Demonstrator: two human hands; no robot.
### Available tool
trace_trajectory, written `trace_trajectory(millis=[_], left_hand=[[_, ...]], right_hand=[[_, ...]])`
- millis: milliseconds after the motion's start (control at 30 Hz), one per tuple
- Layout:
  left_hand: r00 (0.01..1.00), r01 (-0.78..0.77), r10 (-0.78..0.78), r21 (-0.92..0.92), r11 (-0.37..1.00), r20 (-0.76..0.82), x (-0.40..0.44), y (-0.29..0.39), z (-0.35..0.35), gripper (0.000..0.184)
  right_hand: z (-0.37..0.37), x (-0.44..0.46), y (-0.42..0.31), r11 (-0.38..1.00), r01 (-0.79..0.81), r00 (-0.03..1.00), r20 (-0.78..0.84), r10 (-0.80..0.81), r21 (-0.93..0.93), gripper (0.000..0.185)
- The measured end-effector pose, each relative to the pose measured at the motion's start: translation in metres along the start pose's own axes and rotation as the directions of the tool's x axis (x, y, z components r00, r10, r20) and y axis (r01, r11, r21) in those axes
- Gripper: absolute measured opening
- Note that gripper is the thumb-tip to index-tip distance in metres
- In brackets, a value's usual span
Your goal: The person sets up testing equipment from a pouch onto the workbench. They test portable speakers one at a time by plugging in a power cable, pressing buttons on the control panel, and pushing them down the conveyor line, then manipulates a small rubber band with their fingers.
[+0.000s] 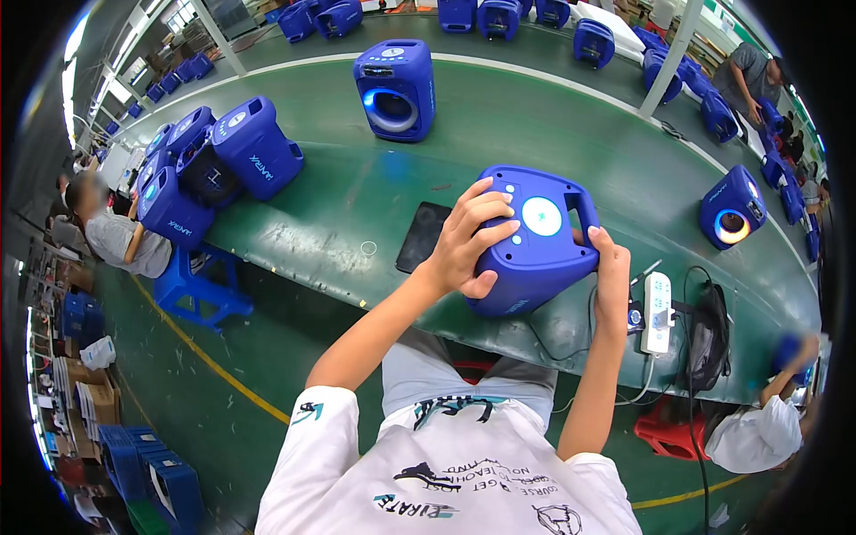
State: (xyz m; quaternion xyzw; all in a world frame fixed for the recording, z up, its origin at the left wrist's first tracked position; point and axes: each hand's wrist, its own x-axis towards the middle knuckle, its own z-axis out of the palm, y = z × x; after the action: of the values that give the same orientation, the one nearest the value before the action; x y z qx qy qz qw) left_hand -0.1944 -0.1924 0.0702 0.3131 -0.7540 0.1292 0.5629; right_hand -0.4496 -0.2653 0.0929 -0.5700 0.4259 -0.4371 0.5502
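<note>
A blue portable speaker (542, 254) stands on the green bench right in front of me, its round top dial lit white and blue. Over the left edge of its top panel lies my left hand (468, 234), fingers curved across the small buttons and thumb on the near side. My right hand (612, 272) grips the handle at the right, thumb on top; its other fingers are mostly hidden. Just left of the speaker, partly behind my left hand, lies a black phone (423, 236).
A white power strip (657, 312) with cables and a black mesh pouch (711, 339) lie at right. Another lit speaker (394, 94) stands ahead, and one (733, 209) at far right. Several speakers (254, 147) crowd the left. Seated people flank me; a blue stool (201, 290) stands left.
</note>
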Motion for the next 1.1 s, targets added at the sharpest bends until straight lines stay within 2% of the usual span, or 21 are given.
trace_trajectory(millis=[500, 733, 800, 867, 900, 967, 1000, 1033, 1067, 1100], left_hand=[[1.000, 0.002, -0.002, -0.004, 1.000, -0.018, -0.001, 0.000, 0.001, 0.054], [0.999, 0.011, -0.011, 0.004, 1.000, 0.033, 0.003, 0.003, -0.006, 0.055], [0.993, 0.044, -0.051, 0.066, 0.997, 0.104, 0.010, 0.006, -0.014, 0.052], [0.975, 0.127, -0.163, 0.221, 0.967, 0.154, 0.023, 0.025, -0.027, 0.049], [0.955, 0.269, -0.289, 0.208, 0.940, 0.070, 0.027, 0.037, -0.023, 0.051], [0.842, 0.539, -0.533, 0.163, 0.826, -0.083, 0.027, 0.060, -0.019, 0.057], [0.722, 0.691, -0.690, 0.038, 0.721, -0.040, 0.019, 0.064, -0.019, 0.064], [0.577, 0.815, -0.816, -0.081, 0.574, 0.026, 0.007, 0.067, -0.016, 0.072], [0.419, 0.899, -0.901, -0.189, 0.395, 0.112, 0.007, 0.068, -0.015, 0.081], [0.302, 0.929, -0.919, -0.296, 0.223, 0.254, 0.011, 0.070, -0.018, 0.095]], right_hand=[[-0.002, -0.003, -0.005, 0.999, -0.021, 1.000, 0.018, 0.022, -0.027, 0.044], [0.001, -0.004, -0.002, 1.000, -0.023, 1.000, 0.016, 0.023, -0.012, 0.044], [0.001, -0.008, -0.009, 0.999, -0.020, 1.000, -0.010, 0.019, -0.050, 0.044], [-0.008, -0.008, 0.004, 0.991, 0.041, 0.999, -0.021, -0.044, -0.131, 0.045], [-0.009, -0.013, 0.001, 0.996, 0.003, 1.000, -0.022, -0.005, -0.090, 0.045], [-0.006, -0.021, -0.013, 0.995, -0.094, 0.994, -0.058, 0.096, 0.041, 0.043], [-0.005, -0.023, -0.018, 0.984, -0.145, 0.986, -0.064, 0.153, 0.105, 0.042], [-0.008, -0.020, -0.012, 0.990, -0.140, 0.989, -0.036, 0.141, 0.032, 0.032], [-0.013, -0.014, -0.001, 0.996, -0.083, 0.996, 0.023, 0.083, -0.023, 0.029], [-0.019, -0.006, 0.010, 0.997, -0.020, 0.996, 0.088, 0.027, -0.077, 0.025]])
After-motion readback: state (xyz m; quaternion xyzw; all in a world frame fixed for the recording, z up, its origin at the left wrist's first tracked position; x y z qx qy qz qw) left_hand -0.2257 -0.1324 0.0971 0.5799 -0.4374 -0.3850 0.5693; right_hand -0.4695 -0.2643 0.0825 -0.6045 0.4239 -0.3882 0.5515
